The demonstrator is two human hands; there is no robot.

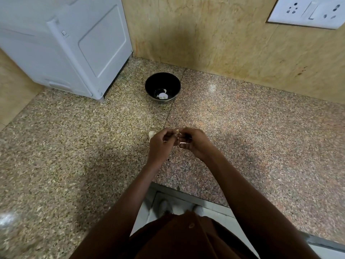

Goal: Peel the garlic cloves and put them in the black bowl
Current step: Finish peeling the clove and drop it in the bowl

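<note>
A black bowl stands on the granite counter near the back wall, with two or three pale peeled garlic cloves at its bottom. In front of it, my left hand and my right hand meet above the counter. Both pinch a small garlic clove between their fingertips; only a pale tip of it shows. More garlic lies on the counter just behind my left hand, partly hidden by it.
A white appliance fills the back left corner of the speckled counter. A tiled wall with a white socket plate runs behind. The counter's front edge is near my body, with the floor and my shoes below.
</note>
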